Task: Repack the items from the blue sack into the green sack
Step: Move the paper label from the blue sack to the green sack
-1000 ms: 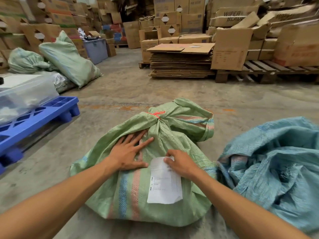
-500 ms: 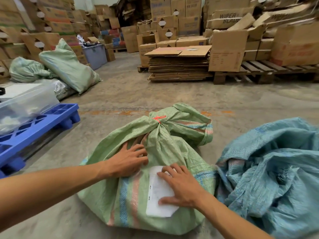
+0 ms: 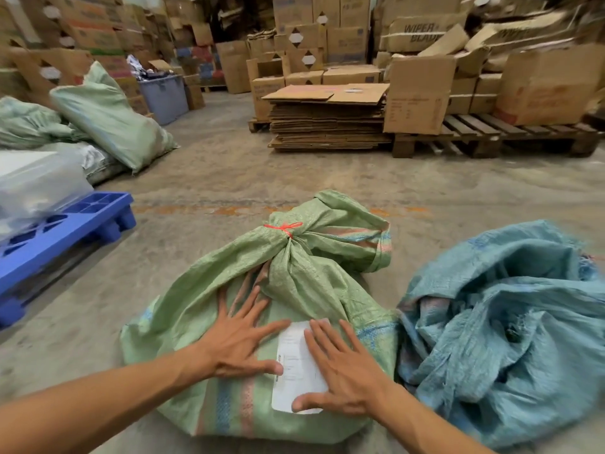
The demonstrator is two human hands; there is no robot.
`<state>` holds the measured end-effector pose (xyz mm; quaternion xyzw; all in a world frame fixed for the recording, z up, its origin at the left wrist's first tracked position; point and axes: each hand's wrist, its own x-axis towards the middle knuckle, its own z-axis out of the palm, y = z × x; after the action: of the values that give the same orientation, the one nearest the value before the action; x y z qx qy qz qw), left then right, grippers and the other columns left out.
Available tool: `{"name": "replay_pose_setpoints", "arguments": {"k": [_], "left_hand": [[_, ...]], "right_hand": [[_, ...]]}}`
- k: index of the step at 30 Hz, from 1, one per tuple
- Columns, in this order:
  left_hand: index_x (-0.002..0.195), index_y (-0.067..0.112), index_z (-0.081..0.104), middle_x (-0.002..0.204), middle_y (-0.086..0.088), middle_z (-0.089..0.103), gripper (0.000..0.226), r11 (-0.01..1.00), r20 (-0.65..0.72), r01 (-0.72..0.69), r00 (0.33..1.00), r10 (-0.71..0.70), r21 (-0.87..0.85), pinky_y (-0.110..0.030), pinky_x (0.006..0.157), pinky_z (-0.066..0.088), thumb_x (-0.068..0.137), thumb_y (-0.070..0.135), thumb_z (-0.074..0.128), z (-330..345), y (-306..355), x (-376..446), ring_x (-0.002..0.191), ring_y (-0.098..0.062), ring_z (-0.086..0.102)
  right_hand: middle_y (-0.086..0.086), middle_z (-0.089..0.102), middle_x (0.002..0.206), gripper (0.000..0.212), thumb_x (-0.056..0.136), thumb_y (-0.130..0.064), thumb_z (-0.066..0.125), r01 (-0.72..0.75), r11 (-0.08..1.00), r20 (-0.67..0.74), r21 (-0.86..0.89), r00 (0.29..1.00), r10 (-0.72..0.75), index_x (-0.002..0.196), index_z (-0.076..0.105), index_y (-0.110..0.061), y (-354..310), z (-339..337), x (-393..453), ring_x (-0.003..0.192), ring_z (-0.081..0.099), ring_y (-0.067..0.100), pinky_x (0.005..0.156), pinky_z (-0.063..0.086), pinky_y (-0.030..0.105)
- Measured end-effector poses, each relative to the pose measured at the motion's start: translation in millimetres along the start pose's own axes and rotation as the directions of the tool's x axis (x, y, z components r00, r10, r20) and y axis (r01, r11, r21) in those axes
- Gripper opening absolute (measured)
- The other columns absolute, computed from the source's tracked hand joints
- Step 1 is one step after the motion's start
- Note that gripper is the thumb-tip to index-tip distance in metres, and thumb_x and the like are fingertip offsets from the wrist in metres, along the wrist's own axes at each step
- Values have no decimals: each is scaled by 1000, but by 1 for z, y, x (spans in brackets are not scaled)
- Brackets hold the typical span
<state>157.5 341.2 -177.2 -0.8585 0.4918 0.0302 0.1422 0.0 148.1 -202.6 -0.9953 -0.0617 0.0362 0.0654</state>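
Your hands, left hand [image 3: 240, 347] and right hand [image 3: 343, 371], lie spread flat on the tied green sack [image 3: 229, 273], the right pressing its paper label [image 3: 296, 365], blue sack [image 3: 510, 322] at three o'clock.

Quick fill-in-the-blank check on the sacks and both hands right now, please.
1. The neck of the green woven sack is tied with a ____ string.
2. The right hand presses flat on a white paper ____.
3. The left hand rests on the ____ sack.
4. The crumpled blue woven sack lies to the green sack's ____.

Missing words: red; label; green; right

Warehouse: stacked cartons [image 3: 419, 96], wood pallets [image 3: 491, 136], concrete floor [image 3: 229, 178]
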Motion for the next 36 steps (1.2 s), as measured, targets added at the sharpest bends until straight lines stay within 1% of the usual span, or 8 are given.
{"name": "replay_pose_setpoints", "arguments": {"k": [4,9,12,17,21,23,30,36], "left_hand": [[149,44,-21,154,-14,-34,122,1000,97,5,995,-7,22,-76,97,-23,54,104,30,2,9,-2,134,-29,-46],[154,18,-17,156,-7,-34,145,998,135,-31,991,24,46,-76,97,-22,48,105,33,0,27,-10,137,-28,-44],[153,14,-19,157,-7,-31,152,998,148,-28,989,19,61,-75,98,-23,44,105,35,1,28,-12,139,-31,-39],[154,12,-16,157,-6,-33,153,996,32,-71,997,69,62,-73,101,-22,43,107,32,2,34,-17,142,-33,-34],[155,13,-11,162,-3,-17,141,985,13,-158,988,157,75,-74,101,-21,54,104,26,7,36,-21,149,-30,-16],[154,11,-13,162,-3,-16,140,985,17,-157,988,156,77,-74,101,-22,56,104,26,9,39,-21,150,-28,-12],[151,15,-25,160,-1,-24,137,989,47,-128,991,125,69,-69,101,-28,58,103,25,11,39,-23,149,-24,-15],[153,20,-21,160,3,-24,140,992,159,-121,981,114,31,-72,100,-23,53,103,32,-1,43,-19,150,-20,-13]], "right_hand": [[13,43,151,105,82,-88,22,-99,995,27,-17,995,99,143,48,-6,0,5,-5,142,36,27,113,12,42],[8,-28,155,130,69,-95,34,-10,999,-37,-45,999,8,154,-11,-6,2,7,-10,144,-29,31,113,-19,38],[14,-15,159,137,62,-98,37,9,987,-54,-158,998,-18,155,3,-3,4,3,-12,146,-19,36,114,-17,37],[6,-34,152,129,68,-91,42,61,997,86,-53,995,-57,155,-12,-12,12,-2,-25,144,-33,25,112,-25,32],[16,32,156,101,85,-84,19,-41,997,142,-67,989,50,150,35,-9,12,5,-28,144,31,33,116,5,37],[15,45,149,95,87,-80,15,-62,997,132,-46,989,67,144,46,-11,14,14,-27,140,40,30,112,18,40],[9,46,149,95,80,-80,37,8,984,30,-179,1000,-3,145,46,-11,11,16,-32,140,41,23,118,11,42],[6,-3,165,112,75,-88,16,74,992,72,-104,995,-67,157,1,-13,16,5,-37,151,-11,17,117,-20,34]]}}
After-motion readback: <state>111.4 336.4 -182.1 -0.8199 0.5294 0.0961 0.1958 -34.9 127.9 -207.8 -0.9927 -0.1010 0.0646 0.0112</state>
